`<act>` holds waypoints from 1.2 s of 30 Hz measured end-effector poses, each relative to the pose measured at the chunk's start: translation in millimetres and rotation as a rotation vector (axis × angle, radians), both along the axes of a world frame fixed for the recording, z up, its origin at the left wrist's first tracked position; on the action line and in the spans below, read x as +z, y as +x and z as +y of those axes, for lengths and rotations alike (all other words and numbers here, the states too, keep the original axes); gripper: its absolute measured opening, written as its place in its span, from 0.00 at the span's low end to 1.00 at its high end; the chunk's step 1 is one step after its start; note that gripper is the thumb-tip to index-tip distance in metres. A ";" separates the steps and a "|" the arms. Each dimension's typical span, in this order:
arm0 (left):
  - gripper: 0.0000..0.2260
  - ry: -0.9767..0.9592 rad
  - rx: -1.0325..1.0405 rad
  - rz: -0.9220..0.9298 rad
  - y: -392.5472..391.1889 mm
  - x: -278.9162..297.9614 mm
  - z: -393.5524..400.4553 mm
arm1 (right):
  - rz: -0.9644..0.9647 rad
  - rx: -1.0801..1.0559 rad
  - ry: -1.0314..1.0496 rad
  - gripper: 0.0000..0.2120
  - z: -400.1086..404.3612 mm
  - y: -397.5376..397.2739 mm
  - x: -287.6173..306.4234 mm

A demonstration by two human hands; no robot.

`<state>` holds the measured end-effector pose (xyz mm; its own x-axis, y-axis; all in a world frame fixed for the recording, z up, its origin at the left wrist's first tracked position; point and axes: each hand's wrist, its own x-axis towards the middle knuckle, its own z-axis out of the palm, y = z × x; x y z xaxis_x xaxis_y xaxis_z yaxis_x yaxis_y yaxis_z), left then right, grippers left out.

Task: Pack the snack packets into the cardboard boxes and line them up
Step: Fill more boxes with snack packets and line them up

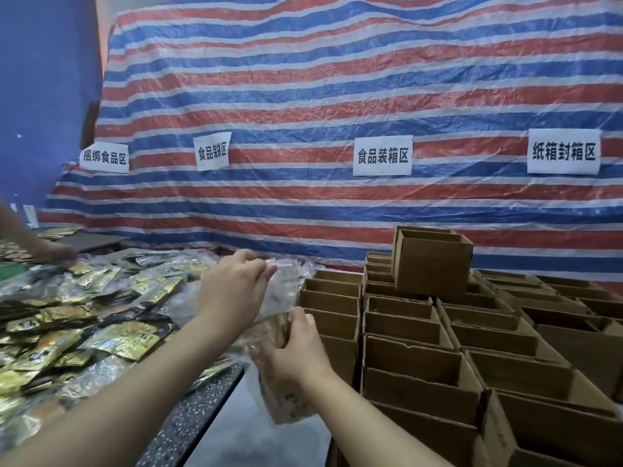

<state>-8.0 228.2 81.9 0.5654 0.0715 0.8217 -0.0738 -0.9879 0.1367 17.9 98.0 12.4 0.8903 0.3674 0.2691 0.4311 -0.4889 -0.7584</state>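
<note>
clear bag point(279, 298) contents blurred, unreadable; snack packets point(101, 318) cut by left edge; cardboard boxes point(505, 348) cut right

Both hands hold a clear plastic bag of snack packets point(281, 335) just left of the open brown cardboard boxes point(418, 358): left hand point(232, 291) pinching its top, right hand point(296, 352) gripping its middle.

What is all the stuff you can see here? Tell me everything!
snack packets: a big pile, gold and black, spread on the table at left
clear bag: one, see-through with snacks inside, held in the middle
cardboard boxes: many, brown, open, in rows at right, a few stacked
tarp: one, red, blue and white stripes, behind everything
paper signs: four, white with black writing, on the tarp
another person's hand: one, far left, on the packets
left hand: pinches the bag's top
right hand: grips the bag's middle
</note>
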 end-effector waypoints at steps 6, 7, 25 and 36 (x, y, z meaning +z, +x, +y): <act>0.18 -0.341 -0.228 0.060 5.0 11.3 -9.9 | 0.081 0.075 0.267 0.06 -19.8 -1.0 20.5; 0.16 -0.406 -0.271 0.070 5.9 15.0 -16.0 | 0.075 0.081 0.299 0.06 -28.6 -1.6 28.3; 0.10 -1.568 -0.703 0.446 22.6 21.5 -144.5 | 0.166 0.118 0.274 0.53 -163.2 -18.2 27.8; 0.08 -1.235 -0.691 0.698 11.7 5.4 -172.5 | 0.117 0.232 0.625 0.35 -205.5 -22.7 26.7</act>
<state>3.7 55.7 87.3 0.9983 0.0513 0.0279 -0.0254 -0.0488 0.9985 -4.9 -107.5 39.0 0.8432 0.3589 0.4003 0.3701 0.1524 -0.9164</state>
